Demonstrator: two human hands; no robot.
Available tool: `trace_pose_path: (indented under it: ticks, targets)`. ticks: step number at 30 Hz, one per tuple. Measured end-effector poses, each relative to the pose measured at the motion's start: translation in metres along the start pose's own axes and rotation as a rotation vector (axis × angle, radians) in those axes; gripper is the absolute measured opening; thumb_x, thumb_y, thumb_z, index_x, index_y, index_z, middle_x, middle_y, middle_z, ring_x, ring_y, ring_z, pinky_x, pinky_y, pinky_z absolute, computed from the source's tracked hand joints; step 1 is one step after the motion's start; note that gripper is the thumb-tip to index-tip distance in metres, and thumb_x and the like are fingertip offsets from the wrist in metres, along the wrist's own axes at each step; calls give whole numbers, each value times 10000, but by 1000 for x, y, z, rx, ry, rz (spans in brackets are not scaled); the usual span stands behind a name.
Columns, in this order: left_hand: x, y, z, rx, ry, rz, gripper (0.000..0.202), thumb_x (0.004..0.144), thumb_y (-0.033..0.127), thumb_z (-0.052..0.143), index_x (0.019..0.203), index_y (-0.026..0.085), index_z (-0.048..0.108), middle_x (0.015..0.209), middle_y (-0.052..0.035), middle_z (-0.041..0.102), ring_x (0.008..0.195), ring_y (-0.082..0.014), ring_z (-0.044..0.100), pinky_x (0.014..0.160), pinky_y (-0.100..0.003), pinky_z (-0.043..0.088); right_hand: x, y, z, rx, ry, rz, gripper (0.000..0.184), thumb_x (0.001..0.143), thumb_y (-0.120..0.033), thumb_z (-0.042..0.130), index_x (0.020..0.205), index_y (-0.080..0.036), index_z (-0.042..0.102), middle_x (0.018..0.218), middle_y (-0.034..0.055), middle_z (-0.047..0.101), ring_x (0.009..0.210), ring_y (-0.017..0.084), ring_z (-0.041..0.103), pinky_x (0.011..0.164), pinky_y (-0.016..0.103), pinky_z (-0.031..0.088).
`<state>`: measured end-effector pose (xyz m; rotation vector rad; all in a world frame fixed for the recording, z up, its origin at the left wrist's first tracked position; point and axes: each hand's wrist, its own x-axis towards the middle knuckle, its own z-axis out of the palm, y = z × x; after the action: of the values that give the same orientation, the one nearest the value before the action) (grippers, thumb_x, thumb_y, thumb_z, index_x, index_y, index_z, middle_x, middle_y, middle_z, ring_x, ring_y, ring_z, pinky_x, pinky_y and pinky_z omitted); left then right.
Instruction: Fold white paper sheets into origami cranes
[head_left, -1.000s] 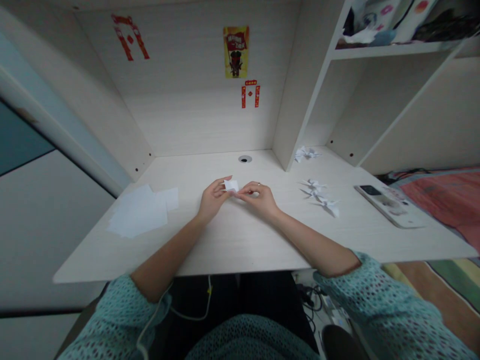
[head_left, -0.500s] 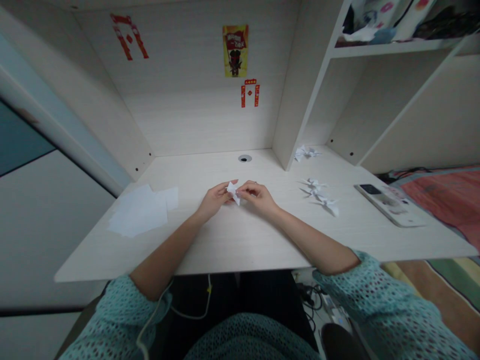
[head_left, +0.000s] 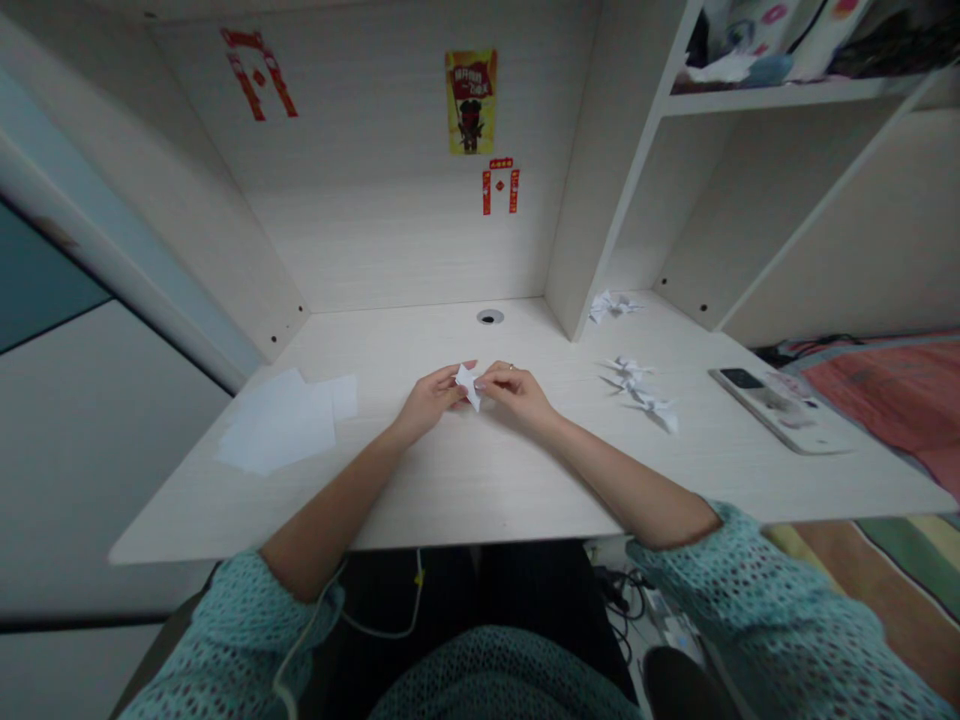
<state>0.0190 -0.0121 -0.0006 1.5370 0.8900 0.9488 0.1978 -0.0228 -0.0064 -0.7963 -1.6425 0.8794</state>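
Note:
A small folded piece of white paper [head_left: 469, 385] is held just above the desk, between both hands. My left hand [head_left: 431, 402] is closed on its left side. From the right, my right hand [head_left: 519, 392] pinches the paper's edge between thumb and fingers; a ring shows on one finger. The fingertips hide parts of the folds. Several folded paper cranes [head_left: 634, 380] lie on the desk to the right of my hands. On the left side is a spread stack of white paper sheets [head_left: 277, 425].
A phone [head_left: 776, 410] lies at the desk's right. More folded paper pieces [head_left: 615, 306] sit at the back beside the upright divider [head_left: 592, 200]. Behind my hands is a round cable hole [head_left: 490, 317]. The desk's front edge [head_left: 487, 540] runs above my lap.
Both hands keep hold of the folded paper in nearly the same place. The paper has turned very slightly; everything else stays put.

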Motion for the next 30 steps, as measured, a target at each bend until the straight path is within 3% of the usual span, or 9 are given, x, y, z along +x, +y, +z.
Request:
trace_pose_path:
  ticks: [8, 18, 24, 30]
  targets:
    - [-1, 3, 1, 5, 13, -13, 573, 722, 356, 634, 1252, 177, 512, 1055, -87, 647, 867, -174, 603, 678, -247, 471, -1, -2, 0, -65, 11, -22, 148, 774, -321, 612, 749, -206, 701, 718, 17, 585, 699, 132, 528, 648, 278, 405]
    - [-1, 3, 2, 40, 141, 14, 581, 697, 376, 664, 1231, 199, 519, 946, -54, 657, 741, -122, 610, 654, -216, 443, -3, -6, 3, -329, 94, -142, 73, 767, -227, 598, 759, -197, 665, 742, 29, 582, 708, 147, 533, 658, 291, 430]
    - [-4, 11, 2, 28, 161, 19, 578, 672, 415, 680, 1186, 188, 546, 909, -57, 658, 751, -139, 617, 645, -219, 450, -3, -12, -5, -516, 133, -328, 70, 775, -202, 571, 819, -215, 623, 856, 48, 615, 868, 186, 568, 811, 347, 444]
    - [-5, 13, 4, -88, 169, -41, 505, 732, 499, 598, 1137, 196, 590, 909, -55, 671, 762, -148, 639, 728, -271, 489, -7, -9, -3, -640, 77, -441, 103, 798, -221, 550, 883, -233, 607, 941, 38, 655, 881, 169, 605, 786, 302, 469]
